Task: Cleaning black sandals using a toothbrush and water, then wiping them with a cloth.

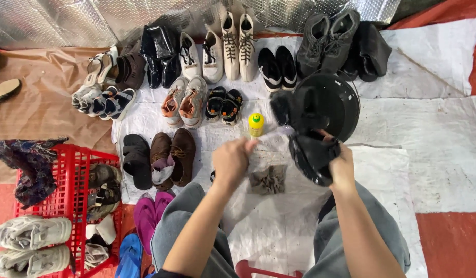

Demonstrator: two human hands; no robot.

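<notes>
Head view: right hand [342, 167] grip holds black shoe [312, 154]; left hand [231, 160] grip pinches clear plastic [271, 135].

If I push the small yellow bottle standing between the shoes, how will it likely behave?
The yellow bottle stands upright on a small base, so it would probably tip easily. Its rounded body suggests it may then roll across the white sheet. It looks like plastic and small, so it is likely light.

Floor-level shoe-cleaning workshop, rows of paired used shoes [233, 46] on white sheeting [428, 149], red crate [63, 170] of footwear, foil-lined wall [68, 20]
</notes>
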